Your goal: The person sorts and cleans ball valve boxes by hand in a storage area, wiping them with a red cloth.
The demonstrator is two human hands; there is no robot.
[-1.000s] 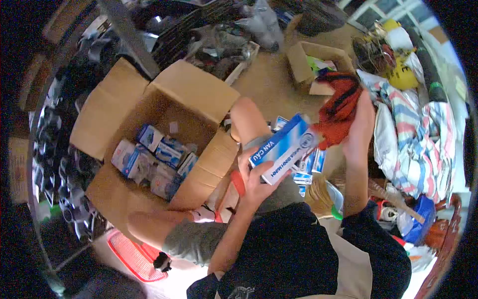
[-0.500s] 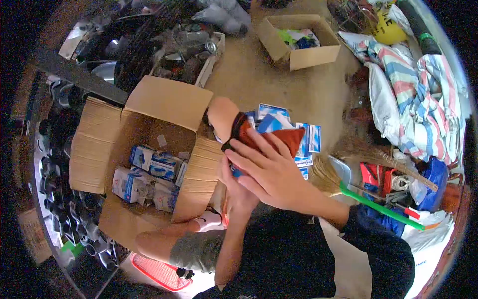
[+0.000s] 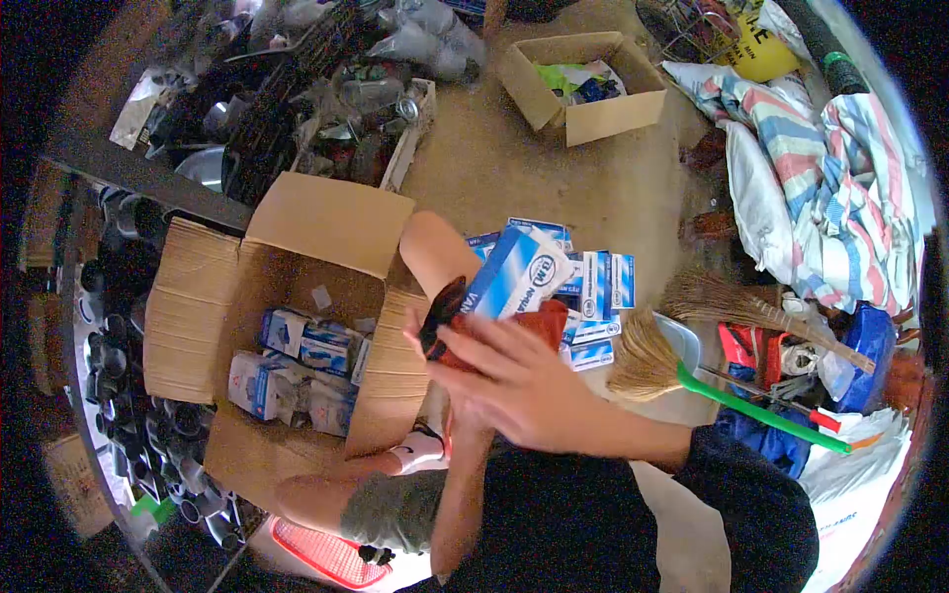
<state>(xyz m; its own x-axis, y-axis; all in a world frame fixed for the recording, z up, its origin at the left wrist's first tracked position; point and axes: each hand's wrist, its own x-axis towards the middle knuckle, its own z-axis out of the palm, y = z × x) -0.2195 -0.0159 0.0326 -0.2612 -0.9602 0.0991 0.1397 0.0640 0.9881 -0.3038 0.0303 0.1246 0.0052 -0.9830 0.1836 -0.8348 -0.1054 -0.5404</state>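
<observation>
My right hand (image 3: 529, 390) lies with its fingers bent over a dark red cloth (image 3: 554, 324). Dark edging of the cloth shows at its left end. From under the cloth a blue and white box (image 3: 514, 275) with printed lettering sticks out, tilted up toward the far side. My left hand (image 3: 465, 410) is below the right one and mostly hidden; it appears to grip the lower end of the box. Several similar blue and white boxes (image 3: 595, 287) lie in a pile on the floor just beyond.
An open carton (image 3: 331, 222) at the left holds several blue and white boxes. Another carton (image 3: 633, 114) stands farther back. At the right are a green-handled broom (image 3: 761, 410), a dustpan (image 3: 680, 341) and striped sacks (image 3: 801, 158). A red basket (image 3: 331, 553) sits below.
My right hand and the cloth have slid down and left along the box, uncovering more of its printed face. The view has shifted slightly.
</observation>
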